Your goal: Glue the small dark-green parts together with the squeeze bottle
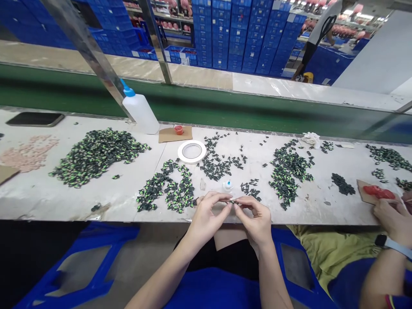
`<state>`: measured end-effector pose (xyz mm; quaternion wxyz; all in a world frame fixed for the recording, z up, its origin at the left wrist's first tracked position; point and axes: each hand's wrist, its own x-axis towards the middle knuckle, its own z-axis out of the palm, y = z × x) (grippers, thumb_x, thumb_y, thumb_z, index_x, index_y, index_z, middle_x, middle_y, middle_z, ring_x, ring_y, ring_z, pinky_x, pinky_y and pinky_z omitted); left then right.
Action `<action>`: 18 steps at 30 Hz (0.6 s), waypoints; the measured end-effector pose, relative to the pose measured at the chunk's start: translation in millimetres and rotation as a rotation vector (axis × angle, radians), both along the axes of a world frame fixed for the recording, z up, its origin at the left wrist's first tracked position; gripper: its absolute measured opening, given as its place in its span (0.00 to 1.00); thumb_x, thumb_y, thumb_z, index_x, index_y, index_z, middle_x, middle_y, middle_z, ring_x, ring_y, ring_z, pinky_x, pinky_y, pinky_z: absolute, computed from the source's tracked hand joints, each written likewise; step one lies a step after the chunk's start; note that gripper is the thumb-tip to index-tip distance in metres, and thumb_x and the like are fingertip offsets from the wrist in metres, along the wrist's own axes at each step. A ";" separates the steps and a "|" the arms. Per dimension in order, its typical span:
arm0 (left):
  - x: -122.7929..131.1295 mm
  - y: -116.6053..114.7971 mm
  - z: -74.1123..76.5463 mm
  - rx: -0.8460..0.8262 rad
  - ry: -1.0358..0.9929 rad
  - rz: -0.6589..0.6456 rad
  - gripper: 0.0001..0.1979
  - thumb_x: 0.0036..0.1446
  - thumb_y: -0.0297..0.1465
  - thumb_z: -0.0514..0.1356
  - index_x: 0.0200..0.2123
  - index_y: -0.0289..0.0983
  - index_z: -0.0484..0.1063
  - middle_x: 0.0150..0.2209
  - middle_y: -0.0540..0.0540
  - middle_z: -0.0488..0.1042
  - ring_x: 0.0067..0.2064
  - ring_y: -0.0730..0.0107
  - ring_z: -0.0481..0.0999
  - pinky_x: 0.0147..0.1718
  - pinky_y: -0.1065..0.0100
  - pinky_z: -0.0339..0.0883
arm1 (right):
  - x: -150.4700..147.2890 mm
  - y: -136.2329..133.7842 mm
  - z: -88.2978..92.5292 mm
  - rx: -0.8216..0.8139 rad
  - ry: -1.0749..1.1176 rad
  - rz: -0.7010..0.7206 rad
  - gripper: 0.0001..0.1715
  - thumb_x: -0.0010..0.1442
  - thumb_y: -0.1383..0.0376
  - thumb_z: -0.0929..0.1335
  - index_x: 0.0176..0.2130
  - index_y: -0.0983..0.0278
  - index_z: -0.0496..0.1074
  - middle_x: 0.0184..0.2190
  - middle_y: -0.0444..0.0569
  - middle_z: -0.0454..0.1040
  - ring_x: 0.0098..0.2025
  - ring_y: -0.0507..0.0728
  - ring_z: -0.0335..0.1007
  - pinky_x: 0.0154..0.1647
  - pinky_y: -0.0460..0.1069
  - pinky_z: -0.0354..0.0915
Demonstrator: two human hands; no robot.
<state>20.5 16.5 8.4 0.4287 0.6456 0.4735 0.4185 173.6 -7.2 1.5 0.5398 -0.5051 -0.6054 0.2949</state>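
My left hand and my right hand meet at the table's front edge, fingertips pinched together on a small dark piece held between them. Just beyond the hands lie a small white glue bottle with a blue cap and a little cluster of dark pieces. A pile of green-and-black pieces sits left of my left hand. A roll of white tape lies further back.
A large heap of green-black pieces is at left, more heaps at right. A white bottle and a red cap on cardboard stand by the green belt. A co-worker's hand with a watch works at far right.
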 end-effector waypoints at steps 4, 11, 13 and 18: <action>-3.7 1.6 7.6 0.026 0.091 -0.094 0.07 0.54 0.31 0.61 0.37 0.41 0.77 0.37 0.46 0.76 0.42 0.64 0.75 0.48 0.58 0.60 | 8.3 -3.5 7.9 -0.086 -0.014 0.030 0.09 0.53 0.67 0.70 0.37 0.66 0.73 0.32 0.50 0.76 0.30 0.52 0.73 0.33 0.46 0.73; -5.2 -4.5 23.4 0.097 0.221 -0.134 0.06 0.53 0.28 0.61 0.35 0.43 0.78 0.35 0.48 0.76 0.44 0.63 0.73 0.46 0.60 0.57 | 8.7 -4.6 15.4 -0.113 0.059 0.068 0.09 0.50 0.68 0.70 0.35 0.64 0.69 0.29 0.47 0.74 0.31 0.52 0.73 0.35 0.45 0.72; -4.4 -8.9 25.6 0.129 0.232 -0.108 0.06 0.54 0.29 0.61 0.34 0.42 0.77 0.35 0.48 0.76 0.44 0.63 0.72 0.47 0.59 0.57 | 8.0 -4.4 15.5 -0.098 0.094 0.072 0.09 0.50 0.69 0.70 0.33 0.64 0.67 0.28 0.46 0.73 0.30 0.51 0.72 0.34 0.44 0.71; -1.3 -16.4 24.0 0.189 0.214 -0.075 0.05 0.55 0.29 0.60 0.34 0.41 0.77 0.35 0.47 0.77 0.44 0.62 0.72 0.47 0.59 0.58 | 7.8 -5.2 12.5 -0.089 0.154 0.088 0.09 0.49 0.69 0.70 0.32 0.63 0.65 0.28 0.46 0.72 0.30 0.50 0.70 0.32 0.44 0.69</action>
